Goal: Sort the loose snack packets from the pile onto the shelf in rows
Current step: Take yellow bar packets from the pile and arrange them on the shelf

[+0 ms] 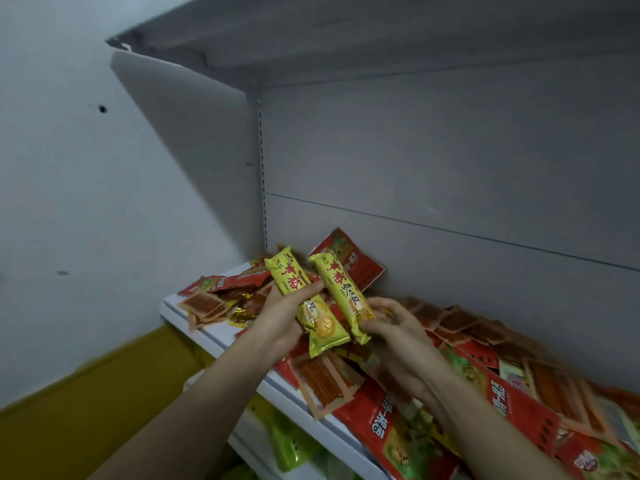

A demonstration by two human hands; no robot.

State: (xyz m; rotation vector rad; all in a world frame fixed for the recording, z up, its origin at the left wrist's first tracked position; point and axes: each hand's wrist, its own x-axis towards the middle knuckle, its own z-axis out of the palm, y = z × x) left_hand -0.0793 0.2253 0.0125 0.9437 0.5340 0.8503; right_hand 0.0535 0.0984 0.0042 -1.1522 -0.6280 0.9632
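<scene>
Above the pile (398, 368) on the shelf (221, 336), the left hand (280, 320) grips one yellow packet (304, 303) round its middle, and the right hand (391, 327) pinches a second yellow packet (343, 292) near its lower end. Both look light, crinkly and slick, likely brittle inside, so a mid-body hold seems safest

We raise both forearms; our left hand (280, 317) curls around one packet, our right hand (391, 327) pinches another.
</scene>
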